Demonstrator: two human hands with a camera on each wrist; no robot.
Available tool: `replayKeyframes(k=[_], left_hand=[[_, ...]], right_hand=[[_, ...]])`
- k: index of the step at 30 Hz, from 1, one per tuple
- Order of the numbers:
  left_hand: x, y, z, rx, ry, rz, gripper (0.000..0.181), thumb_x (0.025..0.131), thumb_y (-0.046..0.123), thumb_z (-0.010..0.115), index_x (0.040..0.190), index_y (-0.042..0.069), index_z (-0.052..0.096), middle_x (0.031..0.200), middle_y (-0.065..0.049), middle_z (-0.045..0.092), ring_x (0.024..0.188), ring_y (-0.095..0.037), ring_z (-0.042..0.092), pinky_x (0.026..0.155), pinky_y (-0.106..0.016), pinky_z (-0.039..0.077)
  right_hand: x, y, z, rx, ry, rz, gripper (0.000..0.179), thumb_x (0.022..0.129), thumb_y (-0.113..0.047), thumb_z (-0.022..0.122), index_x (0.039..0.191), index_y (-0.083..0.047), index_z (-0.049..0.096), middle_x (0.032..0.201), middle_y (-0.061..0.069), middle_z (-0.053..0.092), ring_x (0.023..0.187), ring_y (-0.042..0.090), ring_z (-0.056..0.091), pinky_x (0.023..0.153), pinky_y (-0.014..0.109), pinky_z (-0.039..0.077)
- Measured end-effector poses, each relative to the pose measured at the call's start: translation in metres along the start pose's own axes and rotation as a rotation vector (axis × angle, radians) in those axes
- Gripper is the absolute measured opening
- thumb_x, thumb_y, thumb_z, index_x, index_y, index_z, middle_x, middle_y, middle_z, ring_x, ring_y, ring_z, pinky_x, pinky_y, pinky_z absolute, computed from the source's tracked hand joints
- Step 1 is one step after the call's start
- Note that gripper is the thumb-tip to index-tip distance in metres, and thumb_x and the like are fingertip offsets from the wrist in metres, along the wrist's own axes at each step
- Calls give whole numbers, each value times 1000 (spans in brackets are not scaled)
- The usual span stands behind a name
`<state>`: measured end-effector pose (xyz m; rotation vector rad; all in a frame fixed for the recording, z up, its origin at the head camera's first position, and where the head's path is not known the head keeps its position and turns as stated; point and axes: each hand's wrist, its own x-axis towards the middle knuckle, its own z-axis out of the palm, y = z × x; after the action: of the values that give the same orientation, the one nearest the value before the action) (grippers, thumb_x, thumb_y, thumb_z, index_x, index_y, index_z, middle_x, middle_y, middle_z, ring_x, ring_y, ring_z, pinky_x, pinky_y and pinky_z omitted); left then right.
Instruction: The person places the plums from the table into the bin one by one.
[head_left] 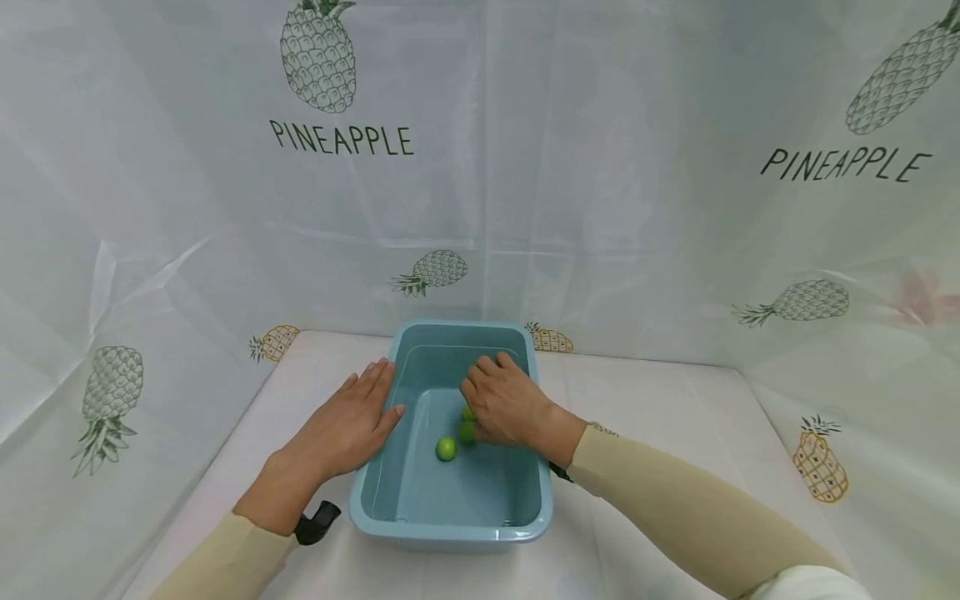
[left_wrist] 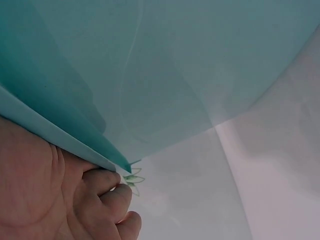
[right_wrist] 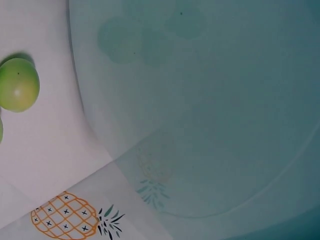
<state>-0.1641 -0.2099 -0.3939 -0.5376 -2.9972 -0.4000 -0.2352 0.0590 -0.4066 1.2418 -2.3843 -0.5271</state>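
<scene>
A blue plastic basin (head_left: pixel 450 531) stands on the white-covered table. My left hand (head_left: pixel 356 425) rests along its left rim, fingers extended and thumb lying over the edge; in the left wrist view its palm (left_wrist: pixel 30 185) touches the rim. Inside the basin, my right hand (head_left: pixel 506 404) has curled fingers around a small green lime (head_left: pixel 468 412), partly hidden by the hand. Just below, another lime (head_left: pixel 467 432) is partly covered. A third lime (head_left: pixel 446 448) sits apart on the basin floor. The right wrist view shows no fingers.
In the right wrist view a lime (right_wrist: pixel 19 85) lies on the white surface beside the basin wall (right_wrist: pixel 225 125), and dim round shapes show within the blue. Pineapple-printed sheeting (head_left: pixel 600 208) hangs behind the table (head_left: pixel 645 400).
</scene>
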Motion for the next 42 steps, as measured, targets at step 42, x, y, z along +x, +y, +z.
replayKeyframes(k=[42], left_hand=[[-2,-1,0,-30,5,-3,71,111,33,53,162,-9,28,170,-26,30,157,-44,30,127,-62,28]], right_hand=[[-181,42,75,162,157,316,46,78,-23,90,112,-4,66,107,11,68,103,34,62,91,55,53]])
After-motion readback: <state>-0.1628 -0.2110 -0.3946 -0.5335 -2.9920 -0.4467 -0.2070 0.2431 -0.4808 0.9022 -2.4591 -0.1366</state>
